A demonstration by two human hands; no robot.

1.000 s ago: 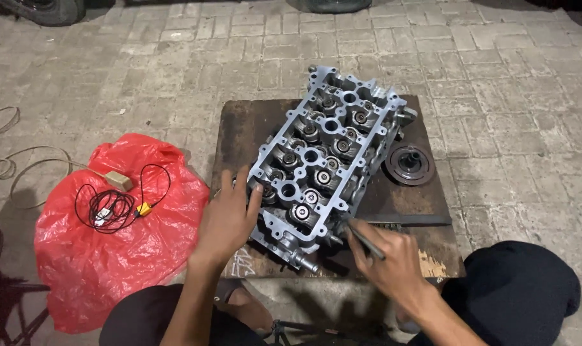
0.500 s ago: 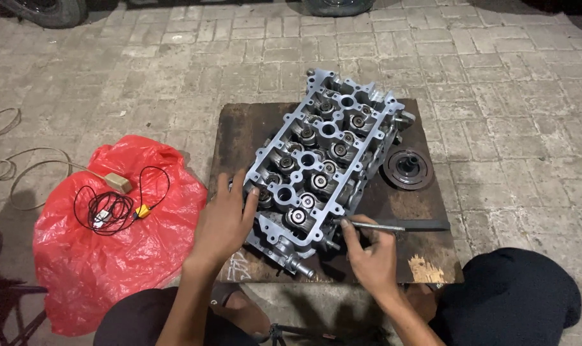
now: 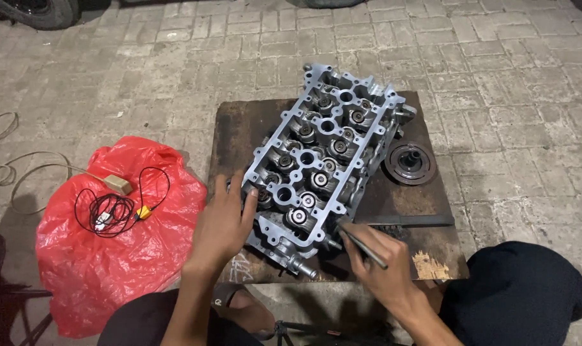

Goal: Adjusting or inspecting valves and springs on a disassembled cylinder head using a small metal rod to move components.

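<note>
1. The grey cast-aluminium cylinder head (image 3: 326, 163) lay diagonally across a rusty brown rectangular metal plate (image 3: 240, 138), its near end pointing toward the person and its far end reaching just past the plate's back edge.
2. The left hand (image 3: 224, 224) rested on the near left flank of the head, fingers spread and laid flat against the casting, steadying it rather than clasping it.
3. The right hand (image 3: 384, 269) was closed around a thin dark metal rod-like tool (image 3: 361, 243), whose tip met the near right corner of the head.
4. Judged from the layout, the work was at an early or middle stage: the round valve assemblies showed seated in every visible bore along both rows, and no removed parts lay beside the casting. The tool was engaged only at the nearest position; the rest of the rows appeared untouched.
5. A dark round ridged metal disc (image 3: 409, 163) sat on the plate, just beside the head's right flank.
6. To the left, a crumpled red plastic bag (image 3: 121, 256) lay on the ground, carrying a coiled black cable (image 3: 112, 208) with small beige and yellow fittings.
7. The ground was grey interlocking paving brick (image 3: 496, 64), outdoors and dimly lit. A tyre edge showed at the upper left corner.
</note>
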